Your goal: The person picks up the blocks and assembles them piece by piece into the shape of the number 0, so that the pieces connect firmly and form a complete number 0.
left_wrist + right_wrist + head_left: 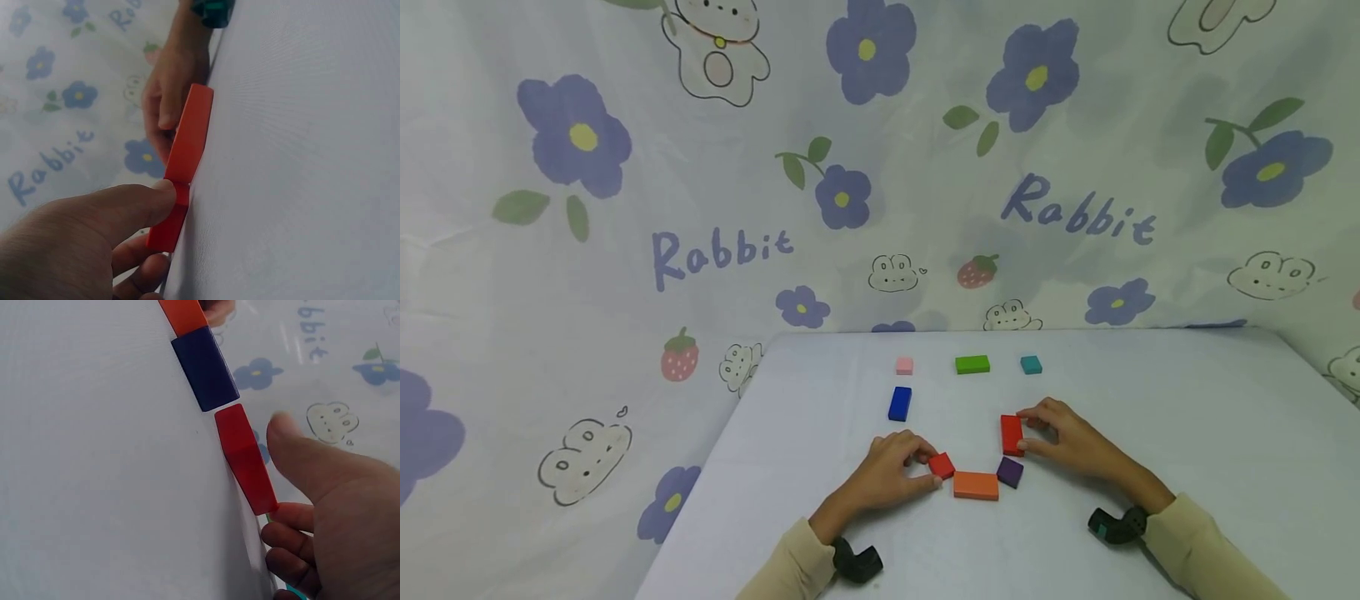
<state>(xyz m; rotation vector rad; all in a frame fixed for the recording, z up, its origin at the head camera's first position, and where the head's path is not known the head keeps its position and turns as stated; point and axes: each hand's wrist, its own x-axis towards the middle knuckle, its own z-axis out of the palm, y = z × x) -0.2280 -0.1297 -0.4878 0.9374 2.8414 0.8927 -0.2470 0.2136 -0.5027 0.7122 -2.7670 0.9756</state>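
Observation:
My left hand pinches a small red cube between thumb and fingers; in the left wrist view, its thumb lies against the red cube. That cube meets the left end of an orange rectangular block. At the orange block's right end sits a dark purple cube, turned at an angle. Above it lies a red rectangular block, with my right hand at its right side. In the right wrist view, a fingertip touches the far end of the red block, while the thumb stands off it.
Farther back on the white table lie a blue block, a pink cube, a green block and a teal cube. A curtain printed with flowers and rabbits hangs behind the table's back edge.

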